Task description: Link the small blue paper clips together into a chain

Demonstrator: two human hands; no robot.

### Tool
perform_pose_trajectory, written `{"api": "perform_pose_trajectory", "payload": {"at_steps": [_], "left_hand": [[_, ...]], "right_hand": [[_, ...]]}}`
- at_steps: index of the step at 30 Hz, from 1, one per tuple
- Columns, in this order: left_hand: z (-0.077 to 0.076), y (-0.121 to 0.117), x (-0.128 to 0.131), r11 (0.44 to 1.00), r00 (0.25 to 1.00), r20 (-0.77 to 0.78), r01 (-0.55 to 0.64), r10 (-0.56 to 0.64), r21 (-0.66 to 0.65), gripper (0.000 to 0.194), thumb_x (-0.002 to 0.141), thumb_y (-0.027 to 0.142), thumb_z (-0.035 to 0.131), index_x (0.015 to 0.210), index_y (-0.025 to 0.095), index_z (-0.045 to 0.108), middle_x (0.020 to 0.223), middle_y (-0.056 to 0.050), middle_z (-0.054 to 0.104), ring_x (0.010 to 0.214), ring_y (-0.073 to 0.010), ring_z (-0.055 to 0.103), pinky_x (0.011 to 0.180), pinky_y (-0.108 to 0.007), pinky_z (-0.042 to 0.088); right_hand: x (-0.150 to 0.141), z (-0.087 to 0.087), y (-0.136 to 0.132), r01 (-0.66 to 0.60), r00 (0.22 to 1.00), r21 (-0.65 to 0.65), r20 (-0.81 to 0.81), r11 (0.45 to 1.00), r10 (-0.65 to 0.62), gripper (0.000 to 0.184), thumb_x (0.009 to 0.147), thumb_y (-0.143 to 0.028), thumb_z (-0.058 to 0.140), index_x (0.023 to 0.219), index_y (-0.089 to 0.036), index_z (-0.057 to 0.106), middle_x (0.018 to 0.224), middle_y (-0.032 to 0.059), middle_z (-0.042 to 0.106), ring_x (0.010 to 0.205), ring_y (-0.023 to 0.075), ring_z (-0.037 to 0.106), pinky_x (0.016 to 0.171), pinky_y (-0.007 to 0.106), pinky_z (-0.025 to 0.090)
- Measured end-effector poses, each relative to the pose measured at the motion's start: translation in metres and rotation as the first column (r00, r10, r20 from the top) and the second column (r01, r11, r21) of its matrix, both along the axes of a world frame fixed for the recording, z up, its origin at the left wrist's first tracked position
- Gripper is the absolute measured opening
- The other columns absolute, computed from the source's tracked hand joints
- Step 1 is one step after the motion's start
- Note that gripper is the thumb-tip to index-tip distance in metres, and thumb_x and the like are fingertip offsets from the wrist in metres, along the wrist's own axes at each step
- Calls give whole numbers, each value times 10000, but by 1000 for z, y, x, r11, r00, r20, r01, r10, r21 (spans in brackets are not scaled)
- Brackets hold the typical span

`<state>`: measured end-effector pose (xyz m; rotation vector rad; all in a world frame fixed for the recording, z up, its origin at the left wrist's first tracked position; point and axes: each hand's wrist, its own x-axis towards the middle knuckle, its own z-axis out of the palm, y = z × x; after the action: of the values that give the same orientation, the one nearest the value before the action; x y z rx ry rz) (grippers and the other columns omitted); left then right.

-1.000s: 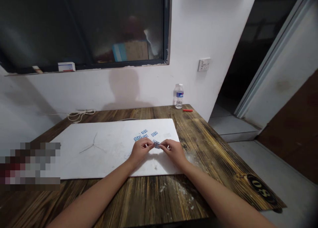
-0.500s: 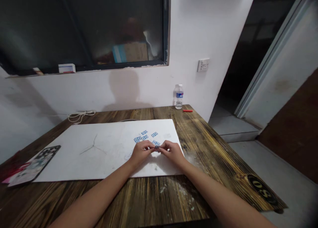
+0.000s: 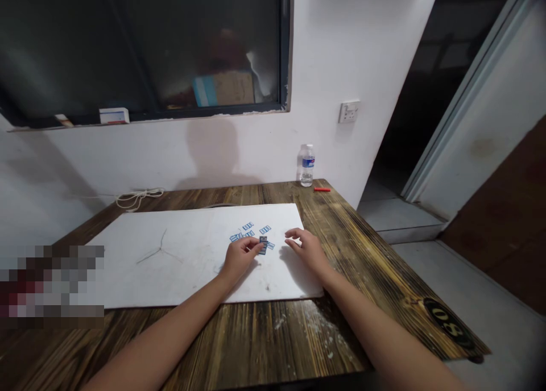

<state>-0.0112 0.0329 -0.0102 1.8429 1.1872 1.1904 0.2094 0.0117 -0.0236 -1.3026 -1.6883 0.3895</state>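
My left hand (image 3: 242, 258) pinches a small dark-blue, slotted rectangular piece (image 3: 263, 245) between thumb and fingers, held upright over the white board (image 3: 196, 283). My right hand (image 3: 306, 248) is apart from it on the right, fingers spread and bent, with nothing in them. Just beyond the held piece lies a flat blue-framed piece (image 3: 271, 245). Farther back, similar blue pieces rest on the board, one on its own (image 3: 265, 229) and another (image 3: 248, 225) near an overlapping cluster (image 3: 236, 237). My left hand partly hides that cluster.
Three dark lines (image 3: 160, 248) meet at a point on the board's left half. A water bottle (image 3: 307, 166) and a red stick-like object (image 3: 322, 190) are at the wooden table's back right. A white cable (image 3: 139, 198) lies back left. A blurred patch (image 3: 51, 288) covers the left edge.
My right hand has let go of the small piece and moved right, its fingers opening. My left hand keeps the piece, which now stands upright and shows more of its face.
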Motion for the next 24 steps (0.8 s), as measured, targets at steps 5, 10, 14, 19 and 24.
{"api": "perform_pose_trajectory", "payload": {"at_steps": [5,10,14,19,24], "left_hand": [[-3,1,-1,1000,999,33,1,-1,-10,248,747,415,685,788,172,715,756,-34,705,657,-161,617,611,-264,476],[-2,1,-1,1000,1000,31,4,-4,-13,234,751,403,686,775,172,711,745,-32,702,663,-158,619,622,-263,482],[-3,2,-1,1000,999,33,-12,13,-22,254,744,415,687,783,166,714,751,-38,705,665,-161,619,624,-268,482],[-5,3,-1,999,999,30,-23,24,-34,282,750,437,678,782,160,715,718,-34,694,648,-155,607,607,-257,467],[-3,2,-2,1000,1000,17,-19,19,-25,293,767,452,660,742,161,689,642,-11,653,604,-142,572,580,-247,437]], "right_hand": [[1,4,-7,-47,963,-60,264,997,61,250,798,-237,671,1047,-217,686,990,81,671,911,192,611,826,305,451],[-1,14,-10,-129,854,-102,493,986,163,191,772,-233,702,962,-229,712,881,48,694,844,190,622,765,273,432],[1,19,-8,-208,743,-130,623,969,243,194,811,-226,659,999,-211,704,877,61,716,886,201,630,785,274,417],[2,25,-12,-248,699,-167,651,954,296,247,842,-186,596,1073,-209,681,935,62,720,919,192,628,815,264,412],[0,22,-12,-238,685,-163,671,957,285,317,847,-137,545,1134,-203,662,955,70,716,932,205,616,798,274,421]]}}
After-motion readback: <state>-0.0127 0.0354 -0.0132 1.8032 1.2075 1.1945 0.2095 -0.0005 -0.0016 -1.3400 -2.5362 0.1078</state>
